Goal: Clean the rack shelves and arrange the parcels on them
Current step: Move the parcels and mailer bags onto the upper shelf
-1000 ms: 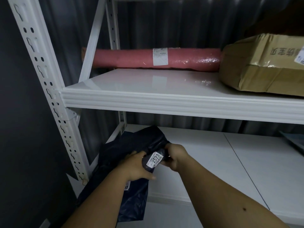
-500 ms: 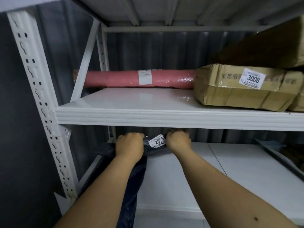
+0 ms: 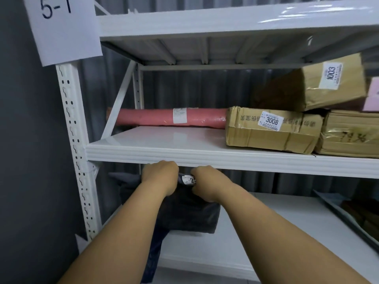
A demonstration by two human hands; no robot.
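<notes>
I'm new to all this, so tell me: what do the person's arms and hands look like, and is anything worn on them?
Both are bare. The left hand and right hand have no gloves, rings or watch in view, and both forearms show no sleeves up to the picture's lower edge. The right forearm carries one small dark mark. No cables or tools are attached.

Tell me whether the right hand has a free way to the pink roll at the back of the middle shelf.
Probably yes, once freed. The right hand now grips the black bag below the middle shelf. The shelf in front of the pink roll lies bare; the box marked 3008 only covers its right end.
</notes>
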